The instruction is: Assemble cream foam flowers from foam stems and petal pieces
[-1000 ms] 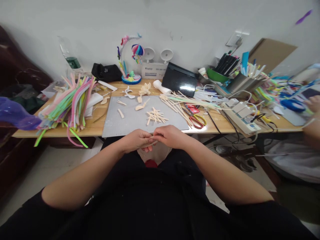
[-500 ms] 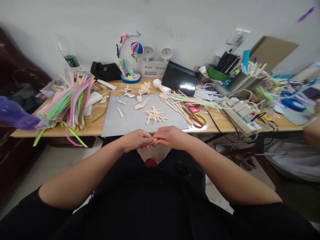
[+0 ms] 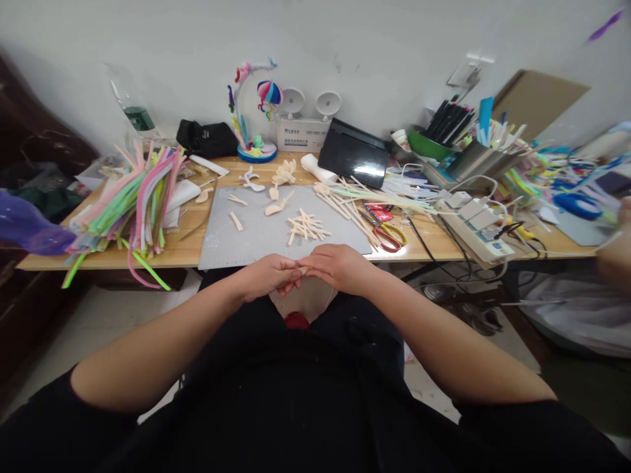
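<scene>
My left hand [image 3: 271,277] and my right hand [image 3: 335,268] meet just in front of the table edge, above my lap. Their fingertips pinch together around a small cream piece [image 3: 304,270], mostly hidden by the fingers; it resembles the short cream sticks on the mat. Both hands are closed. Beyond them lies a grey mat [image 3: 261,246] carrying a loose pile of short cream sticks [image 3: 308,226]. A few separate sticks [image 3: 236,221] rest to the left, and a cream spoon-like shape [image 3: 279,205] lies farther back.
Colourful fuzzy stems [image 3: 133,203] are heaped at left. Long cream stems [image 3: 350,213] and scissors [image 3: 389,238] lie right of the mat. A power strip [image 3: 476,226] with cables, a black box [image 3: 353,154] and a mobile ornament [image 3: 257,154] stand behind. Another person's hand [image 3: 616,253] shows at far right.
My right hand's fingers have straightened a little and shifted over the left fingertips. The cream piece shows less between them. The things on the table stay in place.
</scene>
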Demonstrator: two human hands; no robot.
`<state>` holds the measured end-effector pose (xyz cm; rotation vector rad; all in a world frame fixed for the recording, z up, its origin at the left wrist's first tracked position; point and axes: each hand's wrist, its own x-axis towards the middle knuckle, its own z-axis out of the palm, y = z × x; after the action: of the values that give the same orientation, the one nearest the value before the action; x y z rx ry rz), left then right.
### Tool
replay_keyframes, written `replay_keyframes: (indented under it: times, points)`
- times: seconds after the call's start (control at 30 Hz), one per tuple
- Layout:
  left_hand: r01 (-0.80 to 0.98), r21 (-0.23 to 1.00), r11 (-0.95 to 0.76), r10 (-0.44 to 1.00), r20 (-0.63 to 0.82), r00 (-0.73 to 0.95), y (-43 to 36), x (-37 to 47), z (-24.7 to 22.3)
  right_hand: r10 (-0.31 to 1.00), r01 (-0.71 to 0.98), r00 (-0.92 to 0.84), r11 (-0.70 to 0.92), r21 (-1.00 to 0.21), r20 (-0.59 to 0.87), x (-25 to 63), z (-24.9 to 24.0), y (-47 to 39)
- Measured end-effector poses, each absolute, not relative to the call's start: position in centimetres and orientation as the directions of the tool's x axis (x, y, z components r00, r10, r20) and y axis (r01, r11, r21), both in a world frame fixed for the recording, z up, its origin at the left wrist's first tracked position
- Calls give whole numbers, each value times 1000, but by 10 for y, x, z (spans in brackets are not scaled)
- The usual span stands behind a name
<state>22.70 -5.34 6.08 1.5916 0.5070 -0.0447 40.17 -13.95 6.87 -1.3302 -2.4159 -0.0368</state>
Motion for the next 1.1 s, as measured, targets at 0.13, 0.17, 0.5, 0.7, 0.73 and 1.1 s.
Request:
replay_keyframes:
  times: [0.13,0.17,0.5,0.7,0.73,1.1]
  points:
    - [323,945,55,307,-324,895,-54,224,59,707,822,-442,565,-65,551,407,65,-141]
    - [317,946,66,304,-322,896,-54,223,59,687,827,-440,561,-37,578,407,65,-142]
    - [332,942,39,391,-321,863,-55,224,57,659,846,-516,491,206,547,405,63,-147]
    - [358,877,-320,402,-217,890,-56,226,55,689,800,-599,532,277,408,395,81,-149]
    - [339,854,-395,365,-192,911,-57,225,59,687,793,-607,555,251,399,393,88,-148]
    - [35,908,-417,428,163,889,-76,208,81,860,607,-230,492,-623,455,385,90,-129]
